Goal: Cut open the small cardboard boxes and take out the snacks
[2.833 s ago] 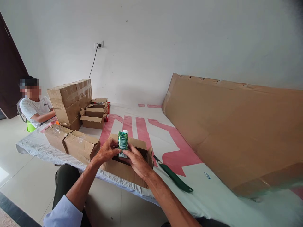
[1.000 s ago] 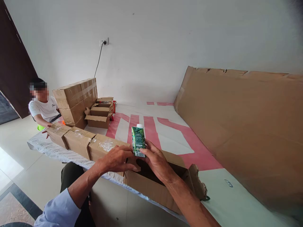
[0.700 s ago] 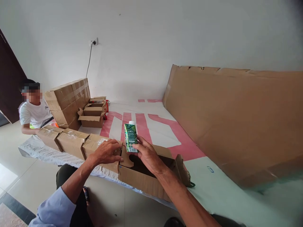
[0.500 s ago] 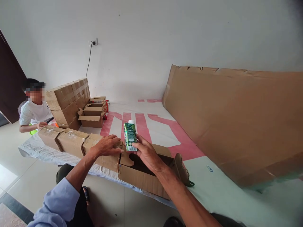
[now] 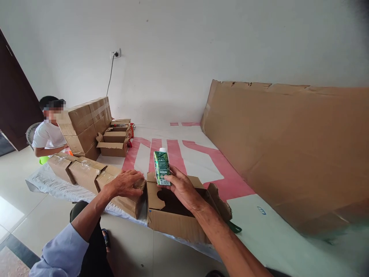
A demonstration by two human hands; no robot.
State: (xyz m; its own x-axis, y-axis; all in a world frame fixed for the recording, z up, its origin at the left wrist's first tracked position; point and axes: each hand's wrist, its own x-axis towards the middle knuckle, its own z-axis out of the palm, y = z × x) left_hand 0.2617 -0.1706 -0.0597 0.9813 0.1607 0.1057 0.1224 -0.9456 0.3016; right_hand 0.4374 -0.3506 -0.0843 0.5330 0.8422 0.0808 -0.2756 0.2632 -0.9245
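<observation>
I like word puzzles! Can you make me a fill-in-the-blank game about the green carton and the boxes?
1. The right hand holds a ____ carton upright.
2. Below the carton sits an ____ cardboard box.
3. The left hand rests on a ____ box beside it.
4. A cable hangs from a socket on the ____.

Missing words: green; open; taped; wall
</observation>
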